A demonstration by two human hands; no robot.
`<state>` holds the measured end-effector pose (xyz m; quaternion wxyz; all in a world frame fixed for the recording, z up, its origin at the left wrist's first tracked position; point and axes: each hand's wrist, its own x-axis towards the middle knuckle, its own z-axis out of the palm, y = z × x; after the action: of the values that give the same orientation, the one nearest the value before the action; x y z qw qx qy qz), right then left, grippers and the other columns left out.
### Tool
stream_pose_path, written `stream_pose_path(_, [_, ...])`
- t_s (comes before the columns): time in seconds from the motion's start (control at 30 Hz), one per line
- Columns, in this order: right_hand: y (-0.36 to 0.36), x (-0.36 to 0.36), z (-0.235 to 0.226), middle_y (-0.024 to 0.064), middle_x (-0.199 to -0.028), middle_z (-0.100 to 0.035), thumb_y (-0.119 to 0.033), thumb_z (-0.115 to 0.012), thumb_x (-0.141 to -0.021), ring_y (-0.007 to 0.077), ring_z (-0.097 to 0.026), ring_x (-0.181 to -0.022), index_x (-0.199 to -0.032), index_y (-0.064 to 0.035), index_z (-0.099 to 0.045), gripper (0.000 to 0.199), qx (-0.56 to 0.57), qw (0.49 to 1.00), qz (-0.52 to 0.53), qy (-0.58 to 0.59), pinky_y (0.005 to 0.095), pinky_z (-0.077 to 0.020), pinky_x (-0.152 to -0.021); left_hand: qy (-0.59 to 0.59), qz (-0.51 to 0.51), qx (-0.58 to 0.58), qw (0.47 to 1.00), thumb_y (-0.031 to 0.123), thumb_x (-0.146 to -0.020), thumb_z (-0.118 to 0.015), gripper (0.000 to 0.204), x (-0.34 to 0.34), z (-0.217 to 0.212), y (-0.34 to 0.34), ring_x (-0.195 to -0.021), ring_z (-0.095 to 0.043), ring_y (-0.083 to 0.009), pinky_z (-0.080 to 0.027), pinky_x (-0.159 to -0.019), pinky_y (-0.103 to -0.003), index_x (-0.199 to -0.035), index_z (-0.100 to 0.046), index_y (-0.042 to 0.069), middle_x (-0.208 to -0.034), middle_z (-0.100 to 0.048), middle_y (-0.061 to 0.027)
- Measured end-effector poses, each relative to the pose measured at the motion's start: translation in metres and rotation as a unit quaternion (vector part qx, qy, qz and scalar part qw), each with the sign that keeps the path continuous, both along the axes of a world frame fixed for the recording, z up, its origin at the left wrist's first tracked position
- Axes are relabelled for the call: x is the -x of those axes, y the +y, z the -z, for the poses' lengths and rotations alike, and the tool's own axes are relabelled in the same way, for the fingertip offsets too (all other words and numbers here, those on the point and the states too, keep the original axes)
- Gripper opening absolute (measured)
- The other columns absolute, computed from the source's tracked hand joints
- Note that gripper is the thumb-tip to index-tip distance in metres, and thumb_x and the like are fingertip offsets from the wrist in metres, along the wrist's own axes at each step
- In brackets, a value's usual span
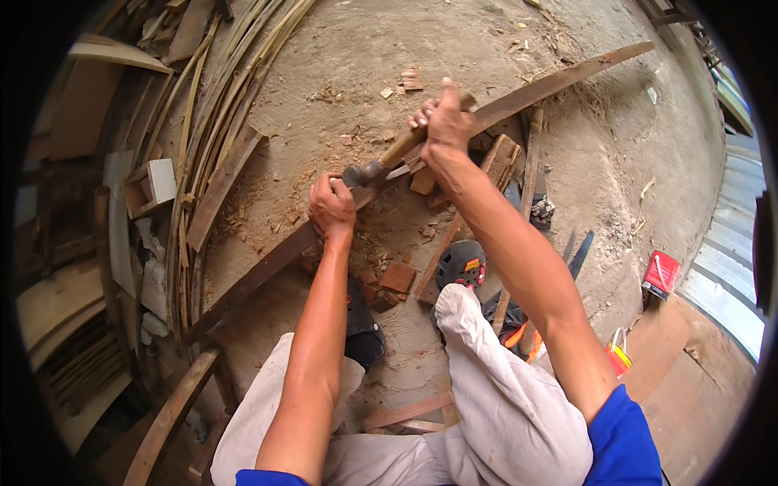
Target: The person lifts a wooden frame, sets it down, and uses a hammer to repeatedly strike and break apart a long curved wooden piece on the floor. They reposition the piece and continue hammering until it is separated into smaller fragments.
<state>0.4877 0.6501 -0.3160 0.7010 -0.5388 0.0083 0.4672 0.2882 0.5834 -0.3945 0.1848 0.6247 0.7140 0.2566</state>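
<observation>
You have one long curved strip of dark wood [267, 263] running from lower left up to the upper right, and both your hands are on the work. Your left hand [331, 204] is clenched around the strip near its middle, pinning it. Your right hand [442, 121] is wrapped tight around the wooden handle of one hatchet [381, 166], whose dark metal head sits against the strip just beside your left hand.

Count two shoes: one with red and grey markings [462, 263] by your right knee and one black [361, 324] under your left forearm. One saw blade [579, 255] lies to the right, and one red packet [660, 274] rests further right. Wood chips [397, 277] lie scattered below the strip, too many to count.

The floor [486, 49] is bare, dusty packed earth. A pile of bent wooden slats [211, 121] is stacked along the left, and a corrugated metal wall [729, 267] closes the right side.
</observation>
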Motion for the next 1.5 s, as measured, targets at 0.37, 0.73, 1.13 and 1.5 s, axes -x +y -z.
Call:
stream_pose_path(0.37, [-0.015,-0.023,0.008,-0.0021,-0.055,-0.036,-0.028,-0.055,-0.093,0.0127,-0.035,-0.044,-0.074,-0.0144,-0.041,0.027,-0.027,0.996,0.035,0.075,0.0354,-0.0353,-0.045,-0.003,0.009,0.0,1.0,0.024,-0.095,-0.047,0.028,0.001,0.004,0.001,-0.093,-0.061,-0.0385,-0.047,-0.083,-0.048,-0.092,-0.066,0.004,-0.091,-0.067,-0.0182])
stream_pose_path(0.73, [-0.018,-0.03,0.013,-0.0004,-0.055,-0.036,-0.025,-0.055,-0.092,0.0147,-0.036,-0.044,-0.074,-0.0132,-0.041,0.026,-0.016,0.989,0.091,0.12,0.0372,-0.037,-0.046,0.005,0.005,0.007,1.0,0.023,-0.095,-0.049,0.026,-0.001,0.004,0.0,-0.089,-0.06,-0.038,-0.047,-0.08,-0.049,-0.09,-0.066,0.005,-0.088,-0.066,-0.0171])
stream_pose_path(1.13, [-0.015,-0.025,-0.001,0.0006,-0.052,-0.047,-0.014,-0.055,-0.094,0.0111,-0.05,-0.042,-0.068,-0.0089,-0.048,0.028,-0.074,0.99,-0.071,-0.096,0.0286,-0.0419,-0.035,0.025,0.02,0.002,0.999,0.024,-0.094,-0.048,0.027,0.001,0.004,0.0,-0.09,-0.062,-0.0389,-0.047,-0.081,-0.048,-0.09,-0.066,0.004,-0.09,-0.067,-0.0177])
stream_pose_path(1.5, [-0.035,0.04,-0.021,0.0036,-0.057,-0.06,-0.019,-0.069,-0.094,0.0127,-0.058,-0.049,-0.065,-0.0064,-0.056,0.034,-0.191,0.843,-0.192,-0.465,0.0302,-0.0431,-0.042,-0.014,0.012,0.018,1.0,0.024,-0.094,-0.046,0.029,0.001,0.005,0.002,-0.09,-0.062,-0.0387,-0.048,-0.081,-0.048,-0.092,-0.066,0.004,-0.089,-0.067,-0.0177])
